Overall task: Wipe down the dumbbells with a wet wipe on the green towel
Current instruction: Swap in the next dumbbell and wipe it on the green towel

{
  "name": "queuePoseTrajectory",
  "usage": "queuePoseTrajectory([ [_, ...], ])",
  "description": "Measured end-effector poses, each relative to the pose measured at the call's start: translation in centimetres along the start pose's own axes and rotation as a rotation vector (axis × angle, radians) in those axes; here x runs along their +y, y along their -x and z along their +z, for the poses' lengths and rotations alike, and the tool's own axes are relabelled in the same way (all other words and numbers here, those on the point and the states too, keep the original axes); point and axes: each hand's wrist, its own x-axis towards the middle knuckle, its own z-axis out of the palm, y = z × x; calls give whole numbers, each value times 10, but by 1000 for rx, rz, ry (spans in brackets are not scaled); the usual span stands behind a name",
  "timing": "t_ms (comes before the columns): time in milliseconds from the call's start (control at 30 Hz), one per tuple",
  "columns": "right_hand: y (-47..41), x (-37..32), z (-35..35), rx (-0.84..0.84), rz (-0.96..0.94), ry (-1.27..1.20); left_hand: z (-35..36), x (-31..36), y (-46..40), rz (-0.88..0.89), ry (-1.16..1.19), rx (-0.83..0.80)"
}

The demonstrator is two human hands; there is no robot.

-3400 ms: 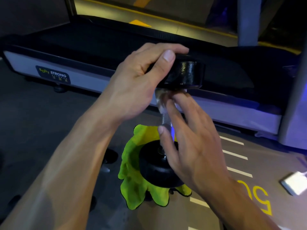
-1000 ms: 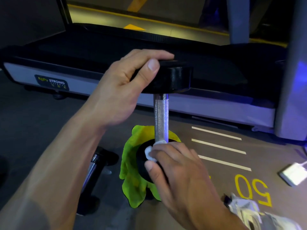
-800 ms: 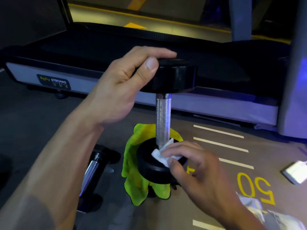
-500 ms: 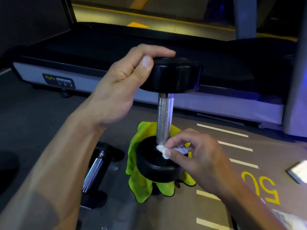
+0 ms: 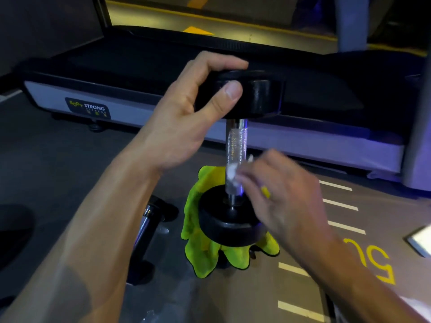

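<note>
Dumbbell (image 5: pixel 235 145) stands upright on the green towel (image 5: pixel 205 250). L hand (image 5: pixel 186 117) grips its top head, thumb in front, fingers over the top. R hand (image 5: pixel 286 197), blurred, pinches the wet wipe (image 5: pixel 232 170) vs the knurled handle, low. 2nd dumbbell (image 5: pixel 147 224) lies on the floor left of the towel.

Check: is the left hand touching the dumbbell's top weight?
Touching. In the head view the left hand grips the dumbbell's top weight, thumb pressed on its side.
</note>
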Motion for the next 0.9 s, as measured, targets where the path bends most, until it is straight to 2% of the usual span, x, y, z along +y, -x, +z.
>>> queuePoseTrajectory([
  [67, 13, -1, -2, -135, -20, 29, -1, -3, 1, 1, -2, 20],
  [167, 1, -11, -9, -205, -13, -27, -1, -2, 3, 3, -1, 21],
  [233, -11, -28, -7, -297, -14, 57, 0, 1, 3, 10, 2, 13],
  [333, -28, -58, -5, -535, 83, 234, 5, 5, 3, 24, 2, -10],
  [467, -27, -72, -17, -685, 236, 254, 10, 8, -2, 22, 30, -36],
  [700, -29, -50, -15, -584, 107, 228, 9, 3, -7, -21, 50, -19],
  [767, -40, -37, -15, -447, 12, 175, 7, 3, -7, -30, 53, -26],
  [833, -51, -24, -14, -239, -58, 137, 6, 4, -7, -31, 45, -22],
  [900, -44, -15, -6, -152, -115, 138, 7, 3, -7, -36, 46, -15],
])
